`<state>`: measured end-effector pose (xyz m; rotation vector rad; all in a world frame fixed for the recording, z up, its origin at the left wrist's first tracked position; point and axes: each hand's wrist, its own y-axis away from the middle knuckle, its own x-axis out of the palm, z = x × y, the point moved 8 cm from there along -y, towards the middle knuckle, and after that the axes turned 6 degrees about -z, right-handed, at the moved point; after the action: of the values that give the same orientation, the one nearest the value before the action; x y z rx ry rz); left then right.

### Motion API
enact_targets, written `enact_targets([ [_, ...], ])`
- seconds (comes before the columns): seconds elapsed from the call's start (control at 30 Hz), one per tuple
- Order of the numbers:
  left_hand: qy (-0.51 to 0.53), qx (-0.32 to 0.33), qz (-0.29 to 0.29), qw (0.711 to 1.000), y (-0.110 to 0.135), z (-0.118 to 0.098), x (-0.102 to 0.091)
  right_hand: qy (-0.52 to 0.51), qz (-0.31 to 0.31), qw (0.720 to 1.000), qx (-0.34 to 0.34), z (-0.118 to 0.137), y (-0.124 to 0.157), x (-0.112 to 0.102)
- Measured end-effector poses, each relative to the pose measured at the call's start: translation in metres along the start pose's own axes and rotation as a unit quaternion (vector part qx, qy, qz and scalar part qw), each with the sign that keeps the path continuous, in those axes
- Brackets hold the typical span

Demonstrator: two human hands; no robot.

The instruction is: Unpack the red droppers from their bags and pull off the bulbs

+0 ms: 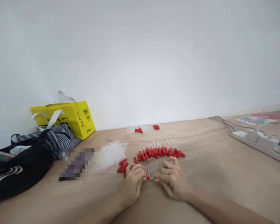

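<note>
My left hand is closed around a red rubber bulb, whose end shows past the fingertips. From the other side, my right hand pinches a clear glass dropper tube that lies sideways and meets the bulb. Several bare glass tubes lie side by side on the table between and beyond my hands. Behind them fans a row of droppers with red bulbs, tips pointing away from me. Loose red bulbs lie just left of my left hand, partly hidden by it.
Clear plastic zip bags lie at left, beside a blurred-out item. Another bag with red bulbs lies by the wall. A black bag, striped bag and yellow bag stand left; a power strip is right.
</note>
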<state>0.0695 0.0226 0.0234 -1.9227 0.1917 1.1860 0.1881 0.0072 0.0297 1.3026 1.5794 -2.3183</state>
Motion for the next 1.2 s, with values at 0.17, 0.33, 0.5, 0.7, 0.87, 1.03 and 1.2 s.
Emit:
enact_targets([
  [0.17,-0.016,-0.001,-0.027,1.0,0.003,0.008,-0.007,0.039,-0.002,0.994,0.104,-0.032,0.01,-0.003],
  [0.33,-0.054,-0.055,-0.036,0.996,0.008,0.019,-0.013,0.055,-0.001,0.984,0.172,-0.053,0.018,0.01],
  [0.5,-0.013,-0.147,0.007,0.989,0.022,0.032,-0.031,-0.001,0.01,0.984,0.177,-0.058,0.016,0.02],
  [0.7,0.033,-0.188,0.043,0.981,0.028,0.038,-0.036,-0.072,-0.032,0.981,0.175,-0.049,0.01,0.015],
  [0.87,0.055,-0.145,-0.008,0.988,0.02,0.032,-0.021,-0.112,0.003,0.969,0.219,-0.043,0.011,0.02],
  [1.03,0.044,-0.108,-0.023,0.993,0.014,0.023,-0.005,-0.141,0.012,0.967,0.213,-0.035,0.008,0.017],
  [1.2,0.036,-0.125,-0.046,0.99,0.014,0.026,-0.012,-0.156,0.004,0.967,0.203,-0.034,0.008,0.015],
])
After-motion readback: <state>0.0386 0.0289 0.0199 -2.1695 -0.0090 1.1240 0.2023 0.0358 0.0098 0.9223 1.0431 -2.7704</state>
